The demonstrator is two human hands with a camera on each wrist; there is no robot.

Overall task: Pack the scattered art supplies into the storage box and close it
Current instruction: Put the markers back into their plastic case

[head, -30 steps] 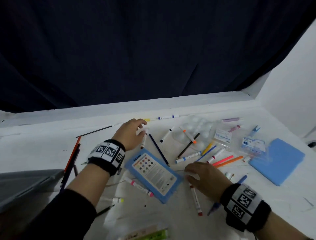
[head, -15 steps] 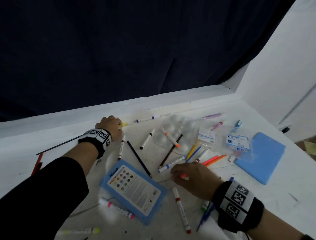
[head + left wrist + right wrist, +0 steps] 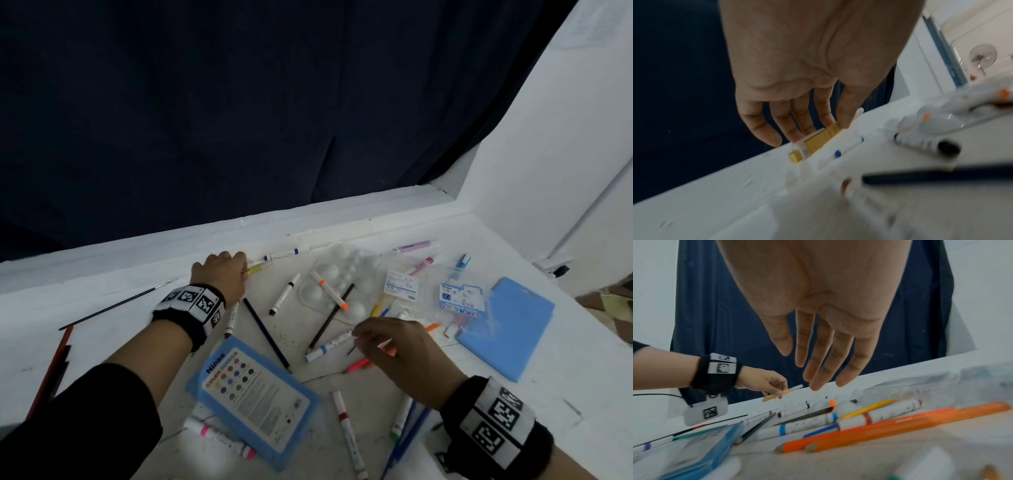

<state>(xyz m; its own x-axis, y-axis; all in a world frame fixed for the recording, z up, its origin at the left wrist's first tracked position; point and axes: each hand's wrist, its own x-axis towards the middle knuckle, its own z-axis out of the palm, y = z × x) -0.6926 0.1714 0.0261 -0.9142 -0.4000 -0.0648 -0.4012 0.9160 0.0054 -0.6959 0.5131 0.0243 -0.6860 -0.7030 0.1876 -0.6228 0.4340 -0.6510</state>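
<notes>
Gathering step, and the box isn't in view. Left hand (image 3: pixel 221 274) is out at the desk's (image 3: pixel 565 383) far edge, fingertips (image 3: pixel 807 129) pinching the yellow marker (image 3: pixel 818 142) off the surface. Right hand (image 3: pixel 399 346) hovers flat and released over the pile of pens (image 3: pixel 869 420) mid-desk, touching none that I can see. Next, I'd say: lift that marker clear, right hand closes on a pen, then both carry to the box.
</notes>
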